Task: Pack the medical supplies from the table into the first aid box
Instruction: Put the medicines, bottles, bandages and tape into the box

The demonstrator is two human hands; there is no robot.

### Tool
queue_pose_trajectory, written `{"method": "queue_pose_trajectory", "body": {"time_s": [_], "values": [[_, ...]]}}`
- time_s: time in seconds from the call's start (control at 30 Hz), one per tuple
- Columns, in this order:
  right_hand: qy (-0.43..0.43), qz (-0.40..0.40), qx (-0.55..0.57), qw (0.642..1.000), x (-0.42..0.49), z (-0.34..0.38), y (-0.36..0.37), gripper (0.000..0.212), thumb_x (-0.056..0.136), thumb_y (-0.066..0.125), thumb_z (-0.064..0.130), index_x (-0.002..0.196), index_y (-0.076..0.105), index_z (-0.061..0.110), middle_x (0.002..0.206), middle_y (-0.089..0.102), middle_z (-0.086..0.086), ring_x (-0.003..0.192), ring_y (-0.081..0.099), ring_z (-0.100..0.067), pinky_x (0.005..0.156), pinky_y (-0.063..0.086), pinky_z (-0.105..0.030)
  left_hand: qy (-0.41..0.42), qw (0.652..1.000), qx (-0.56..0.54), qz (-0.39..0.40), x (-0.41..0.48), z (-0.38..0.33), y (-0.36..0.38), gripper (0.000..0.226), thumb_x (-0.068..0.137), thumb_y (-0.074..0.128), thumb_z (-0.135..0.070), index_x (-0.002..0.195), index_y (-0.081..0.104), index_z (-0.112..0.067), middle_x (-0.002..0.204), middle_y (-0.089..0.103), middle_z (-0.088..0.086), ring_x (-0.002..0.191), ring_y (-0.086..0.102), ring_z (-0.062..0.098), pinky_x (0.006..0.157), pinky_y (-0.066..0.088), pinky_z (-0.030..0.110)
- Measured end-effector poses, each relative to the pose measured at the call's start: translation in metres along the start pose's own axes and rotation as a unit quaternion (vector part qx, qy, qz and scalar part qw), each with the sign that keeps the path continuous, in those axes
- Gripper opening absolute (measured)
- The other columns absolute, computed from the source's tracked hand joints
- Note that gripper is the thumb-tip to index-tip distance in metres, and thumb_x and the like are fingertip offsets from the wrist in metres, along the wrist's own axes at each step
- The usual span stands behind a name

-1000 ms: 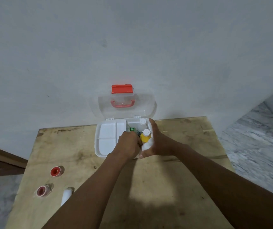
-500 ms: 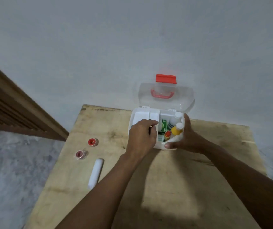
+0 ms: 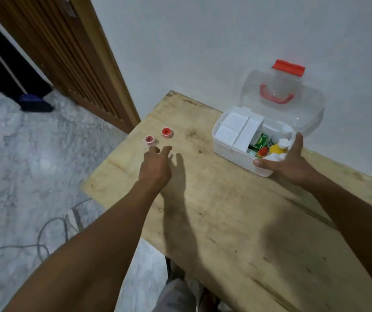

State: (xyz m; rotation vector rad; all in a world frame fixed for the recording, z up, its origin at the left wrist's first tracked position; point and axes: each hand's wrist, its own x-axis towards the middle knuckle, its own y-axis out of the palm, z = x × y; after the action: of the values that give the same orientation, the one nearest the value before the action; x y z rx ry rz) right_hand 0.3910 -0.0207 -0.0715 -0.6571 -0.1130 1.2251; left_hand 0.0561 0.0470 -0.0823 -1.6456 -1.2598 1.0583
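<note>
The white first aid box (image 3: 230, 154) stands at the back of the wooden table (image 3: 236, 221), its clear lid (image 3: 293, 113) raised against the wall. Inside I see a white tray (image 3: 234, 129), a green packet (image 3: 262, 141), a yellow bottle (image 3: 276, 149) and a small red-capped bottle (image 3: 262, 152). My right hand (image 3: 290, 161) grips the box's near right corner. A red tape roll (image 3: 166, 132) and a paler red roll (image 3: 149, 139) lie near the table's left edge. My left hand (image 3: 155, 165) hovers just short of them, fingers apart, with nothing visible in it.
A brown slatted door (image 3: 68, 52) stands at the left, by the table's far left corner. Grey marble floor with a loose cable (image 3: 45, 233) lies below the table's left edge. A white wall runs behind the box.
My left hand left the box and moved left across the table toward the two red rolls. My head turned left. The white roll seen earlier is out of sight.
</note>
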Motion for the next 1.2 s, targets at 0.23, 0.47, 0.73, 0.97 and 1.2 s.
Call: {"method": "queue_pose_trajectory", "body": {"time_s": [0.23, 0.47, 0.73, 0.97, 1.2], "values": [[0.021, 0.013, -0.015, 1.000, 0.002, 0.001, -0.003, 0.135, 0.063, 0.089, 0.037, 0.150, -0.014, 0.028, 0.155, 0.025, -0.001, 0.135, 0.035, -0.022, 0.104, 0.035, -0.036, -0.045, 0.992, 0.038, 0.115, 0.007, 0.034, 0.002, 0.069, 0.088, 0.060, -0.013, 0.150, 0.034, -0.029, 0.120, 0.045, 0.019, 0.107, 0.054, 0.042, 0.094, 0.047, 0.045], [0.028, 0.018, -0.008, 0.999, 0.001, 0.001, -0.001, 0.138, 0.062, 0.089, 0.038, 0.150, -0.017, 0.029, 0.155, 0.024, -0.001, 0.134, 0.036, -0.022, 0.106, 0.037, -0.040, -0.049, 0.995, 0.036, 0.079, 0.008, 0.030, 0.008, 0.059, 0.093, 0.054, -0.022, 0.148, 0.035, -0.032, 0.120, 0.057, 0.017, 0.110, 0.057, 0.038, 0.089, 0.046, 0.043], [0.043, 0.023, 0.021, 0.999, -0.001, 0.002, 0.000, 0.140, 0.062, 0.091, 0.034, 0.150, -0.018, 0.029, 0.156, 0.023, -0.001, 0.137, 0.034, -0.020, 0.109, 0.034, -0.034, 0.002, 0.993, -0.120, 0.014, 0.028, -0.052, -0.032, 0.062, 0.082, 0.059, -0.014, 0.141, 0.045, -0.025, 0.112, 0.064, 0.014, 0.102, 0.060, 0.033, 0.072, 0.038, 0.032], [0.051, 0.035, 0.042, 0.997, -0.003, 0.003, -0.003, 0.156, 0.034, 0.092, 0.064, 0.145, -0.017, 0.046, 0.154, 0.024, 0.012, 0.140, 0.034, -0.016, 0.113, 0.038, -0.046, 0.074, 0.984, -0.150, 0.053, 0.062, -0.143, -0.068, 0.059, 0.081, 0.064, -0.022, 0.139, 0.051, -0.025, 0.118, 0.068, 0.007, 0.100, 0.062, 0.026, 0.076, 0.041, 0.027], [0.043, 0.019, 0.057, 0.997, 0.003, -0.006, 0.000, 0.154, 0.034, 0.095, 0.060, 0.145, -0.012, 0.046, 0.146, 0.035, 0.017, 0.136, 0.041, -0.016, 0.108, 0.043, -0.047, 0.133, 0.972, -0.100, 0.167, 0.077, -0.179, -0.041, 0.067, 0.078, 0.068, -0.018, 0.142, 0.048, -0.026, 0.128, 0.062, 0.008, 0.114, 0.059, 0.028, 0.087, 0.048, 0.031]]}}
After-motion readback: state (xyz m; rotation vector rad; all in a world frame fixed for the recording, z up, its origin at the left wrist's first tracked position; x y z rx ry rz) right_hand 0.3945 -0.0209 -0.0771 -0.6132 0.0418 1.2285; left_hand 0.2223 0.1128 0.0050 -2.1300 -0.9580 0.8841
